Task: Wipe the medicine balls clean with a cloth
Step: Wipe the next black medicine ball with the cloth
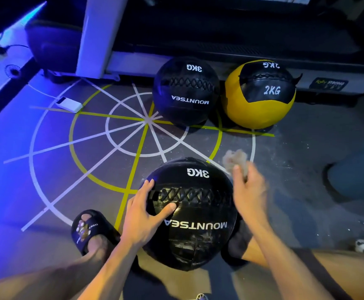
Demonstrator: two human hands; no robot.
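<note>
The near black leather 3KG medicine ball (189,213) sits on the floor between the person's feet. The left hand (144,215) lies spread, fingers straight, on its left side. The right hand (249,191), blurred, pinches a crumpled beige cloth (235,159) just beside the ball's upper right. Farther off rest a second black 3KG ball (185,92) and a yellow-and-black 2KG ball (260,94).

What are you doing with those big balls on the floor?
A person is crouched over a black 3KG ball on the floor. The left hand rests on it to steady it, and the right hand grips a bunched cloth beside its top right edge. The cloth looks just off the ball. Another black ball and a yellow 2KG ball wait side by side farther back.
</note>
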